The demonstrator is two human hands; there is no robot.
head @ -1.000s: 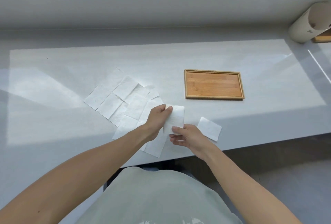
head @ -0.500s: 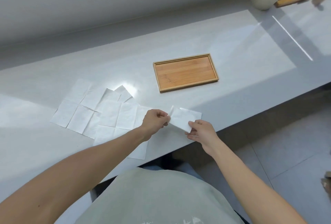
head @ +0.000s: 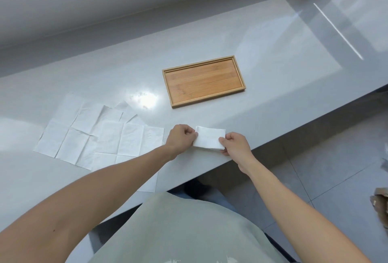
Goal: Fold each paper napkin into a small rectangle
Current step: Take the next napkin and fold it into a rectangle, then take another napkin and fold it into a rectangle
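Unfolded napkins [head: 90, 136] lie overlapped at the left of the counter [head: 273, 52], creased but flat, so most of the work looks undone. Just right of them, the left hand [head: 181, 137] and right hand [head: 235, 144] each pinch 1 end of a folded napkin [head: 209, 140] near the front edge. The tray [head: 203, 81] beyond holds nothing.

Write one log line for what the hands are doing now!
left hand: pinching folded napkin | right hand: pinching it | wooden tray: empty
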